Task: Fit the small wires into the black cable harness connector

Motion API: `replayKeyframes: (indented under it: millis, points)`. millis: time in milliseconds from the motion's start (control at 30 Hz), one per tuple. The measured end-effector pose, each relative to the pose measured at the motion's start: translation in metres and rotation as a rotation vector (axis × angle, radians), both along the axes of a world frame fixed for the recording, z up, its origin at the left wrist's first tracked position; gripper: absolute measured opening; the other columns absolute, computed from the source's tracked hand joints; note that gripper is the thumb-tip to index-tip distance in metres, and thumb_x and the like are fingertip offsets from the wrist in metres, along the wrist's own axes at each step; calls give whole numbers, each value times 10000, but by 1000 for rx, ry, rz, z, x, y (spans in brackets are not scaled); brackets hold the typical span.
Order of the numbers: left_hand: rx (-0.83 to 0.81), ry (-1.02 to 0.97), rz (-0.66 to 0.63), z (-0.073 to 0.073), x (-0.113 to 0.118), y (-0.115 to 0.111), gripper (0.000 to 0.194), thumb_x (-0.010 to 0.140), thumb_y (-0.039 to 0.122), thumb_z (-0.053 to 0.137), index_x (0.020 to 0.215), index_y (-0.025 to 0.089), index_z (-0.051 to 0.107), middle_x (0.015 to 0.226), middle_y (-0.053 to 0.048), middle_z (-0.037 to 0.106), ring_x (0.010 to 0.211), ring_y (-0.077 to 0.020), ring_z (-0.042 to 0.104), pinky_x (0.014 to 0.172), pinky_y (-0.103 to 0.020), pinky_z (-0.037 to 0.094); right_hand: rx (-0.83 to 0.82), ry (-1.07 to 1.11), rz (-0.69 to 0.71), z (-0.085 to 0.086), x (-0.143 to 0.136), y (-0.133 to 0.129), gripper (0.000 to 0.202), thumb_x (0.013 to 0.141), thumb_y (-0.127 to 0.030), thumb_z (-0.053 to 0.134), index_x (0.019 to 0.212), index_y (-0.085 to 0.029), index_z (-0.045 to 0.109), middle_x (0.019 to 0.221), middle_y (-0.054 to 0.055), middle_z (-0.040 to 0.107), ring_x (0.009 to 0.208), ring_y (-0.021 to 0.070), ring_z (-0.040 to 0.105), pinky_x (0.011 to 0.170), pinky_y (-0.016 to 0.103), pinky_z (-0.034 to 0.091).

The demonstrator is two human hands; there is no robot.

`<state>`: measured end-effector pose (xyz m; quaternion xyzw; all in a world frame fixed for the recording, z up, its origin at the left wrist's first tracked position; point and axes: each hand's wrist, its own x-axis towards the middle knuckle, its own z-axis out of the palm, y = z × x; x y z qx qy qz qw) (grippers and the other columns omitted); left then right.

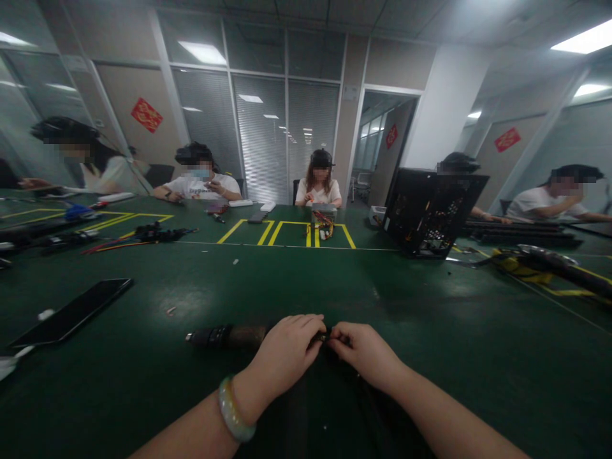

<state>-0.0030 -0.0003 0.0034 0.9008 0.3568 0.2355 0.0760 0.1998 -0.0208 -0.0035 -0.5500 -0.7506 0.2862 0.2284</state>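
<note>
A dark, rod-like tool (215,336) with a metal tip at its left end lies across the green table (201,401) in front of me. My left hand (292,347) is over its right part, with fingers curled round a small dark piece at the right. Close beside it, my right hand (366,354) pinches at the same small dark piece, thumb and forefinger pressed together. The fingertips of both hands nearly meet there. The piece itself is mostly hidden by the fingers. A pale green bangle (234,411) circles my left wrist.
A black tablet-like device (76,312) lies at the left. An open black computer case (433,213) stands at the right, with a yellow and black tool (530,264) beyond it. Cable bundles (143,236) lie further left. Several people sit across the table.
</note>
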Motion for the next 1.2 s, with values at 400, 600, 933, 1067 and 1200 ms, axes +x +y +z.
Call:
replayKeyframes:
  millis: [400,600,933,1067,1200]
  points:
    - [7,24,-30,1,0,0,190,860,120,560,976,253,632,1202,6,627,1085,-203,579,947,-399,439,-12,-9,-2,-1,0,0,167,919,-297,544,871,-204,674,732,-27,652,632,122,569,559,210,362]
    - [-17,-30,12,0,0,-1,224,836,153,599,1047,229,597,1206,-25,624,1091,-215,580,947,-393,449,-11,20,6,-4,1,1,146,911,-286,554,858,-204,662,716,-32,646,619,118,570,546,205,360]
    - [17,16,-21,-1,1,1,132,866,136,556,930,234,617,1167,2,639,1052,-202,587,920,-382,446,10,0,-2,-2,0,0,146,905,-277,559,840,-196,661,702,-26,645,622,119,571,553,204,362]
    - [18,21,-29,0,1,0,165,866,120,545,941,247,617,1173,14,635,1057,-201,582,918,-385,441,-2,6,-4,-1,0,0,159,914,-299,550,858,-205,666,711,-27,654,620,122,580,548,208,362]
    - [-1,-11,8,0,1,0,186,848,152,578,1014,235,589,1189,-7,627,1068,-209,581,921,-387,444,-6,3,-9,-2,0,0,158,911,-290,550,849,-198,663,711,-26,650,624,122,575,541,205,356]
